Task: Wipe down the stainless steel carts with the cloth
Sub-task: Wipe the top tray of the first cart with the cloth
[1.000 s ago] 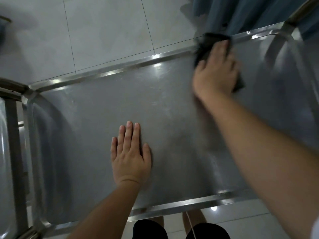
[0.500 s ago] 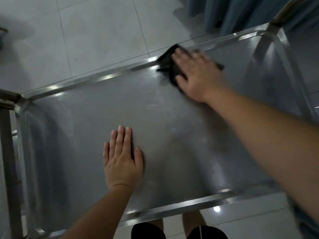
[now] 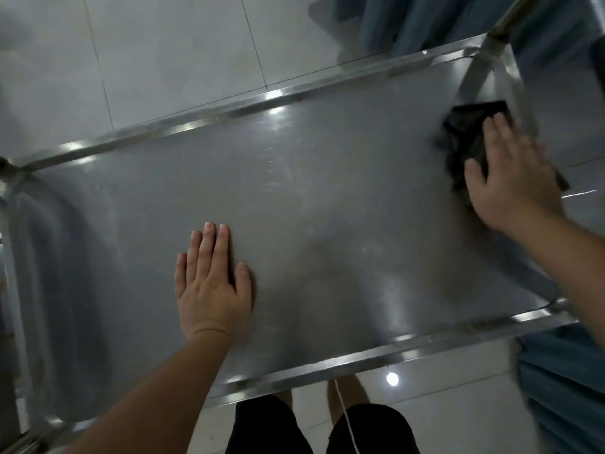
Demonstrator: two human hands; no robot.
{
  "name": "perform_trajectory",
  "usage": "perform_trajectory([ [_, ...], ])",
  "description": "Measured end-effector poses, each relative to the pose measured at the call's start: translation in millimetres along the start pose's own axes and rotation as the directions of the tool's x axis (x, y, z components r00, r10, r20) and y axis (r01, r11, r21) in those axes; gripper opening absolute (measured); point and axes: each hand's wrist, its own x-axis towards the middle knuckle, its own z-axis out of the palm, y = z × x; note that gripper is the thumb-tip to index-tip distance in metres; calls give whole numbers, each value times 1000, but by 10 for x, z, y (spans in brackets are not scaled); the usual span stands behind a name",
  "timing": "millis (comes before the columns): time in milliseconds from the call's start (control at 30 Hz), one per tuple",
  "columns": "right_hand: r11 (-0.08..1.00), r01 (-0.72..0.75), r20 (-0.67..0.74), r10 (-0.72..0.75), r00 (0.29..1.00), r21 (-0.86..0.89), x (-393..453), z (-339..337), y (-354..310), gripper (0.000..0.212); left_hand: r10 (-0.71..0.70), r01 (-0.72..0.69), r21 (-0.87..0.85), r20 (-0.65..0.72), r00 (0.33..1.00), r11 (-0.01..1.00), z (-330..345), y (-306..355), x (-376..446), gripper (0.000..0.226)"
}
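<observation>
One dark cloth (image 3: 471,139) lies on the flat top of one shiny steel cart (image 3: 327,191). The cloth is at the far right end of the top, close to the far rim and the right corner. It is bunched up and black.

The right hand (image 3: 514,178) lies on the cloth and presses it down on the metal. Its fingers (image 3: 497,132) are stretched out flat over the cloth, not curled round it. The thumb touches the near edge of the cloth. This hand looks a bit blurred.

The left hand (image 3: 211,283) lies flat on the cart top, near the middle and well apart from the cloth. Its fingers are straight and close together, and it holds nothing. So there are two hands: one on the cloth and one on bare metal.

The cart top has a raised rim along all its sides, with bright spots of light on it. One steel post stands at the far right corner.

Under the cart is a floor (image 3: 163,60) of big pale tiles. Blue curtain cloth (image 3: 425,24) hangs at the far side, and more blue cloth shows at the near right. Two legs in black shorts (image 3: 268,427) show at the bottom. One thin white string (image 3: 343,414) hangs down between them.
</observation>
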Motion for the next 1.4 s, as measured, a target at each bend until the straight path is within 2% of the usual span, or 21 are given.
perform_trajectory([
  [133,997,-77,61,77,995,-6,-1312,152,369,72,-1,1,-4,-3,1000,1000,3,-7,1,70],
  [200,997,-58,126,63,990,-45,-1823,202,523,72,2,-2,-8,-6,1000,1000,0,-9,-5,70],
  [333,997,-61,194,70,979,-53,-2007,233,548,70,19,-19,5,4,1000,1000,4,-2,-19,71],
  [467,999,23,143,-19,990,-23,-1458,223,282,70,17,-17,23,14,1000,1000,-7,-18,6,71],
  [600,992,126,25,-125,992,-31,-370,124,-207,73,20,-21,35,13,1000,999,-10,-22,6,71],
  [767,997,76,2,-76,997,-34,1073,-9,-708,75,29,-29,33,2,1000,999,-11,-26,7,70],
  [900,997,71,-33,-71,997,-8,1240,-15,-788,75,11,-11,14,-5,1000,1000,-20,-24,12,71],
  [1033,983,183,12,-183,983,-2,595,23,-591,73,11,-11,1,-6,1000,1000,-19,-23,8,72],
  [1167,965,258,7,-258,966,-33,-837,185,-292,68,10,-10,-4,-7,1000,1000,-15,-12,-6,72],
  [1267,961,272,94,-267,959,-56,-1895,361,-62,70,9,-9,0,-20,1000,1000,4,-6,-25,72],
  [1333,959,273,160,-258,953,-81,-2203,415,12,72,25,-25,9,-28,999,1000,28,-11,-48,72],
  [1400,957,279,182,-262,948,-75,-2149,423,-12,73,42,-41,23,-40,998,999,50,-24,-62,71],
])
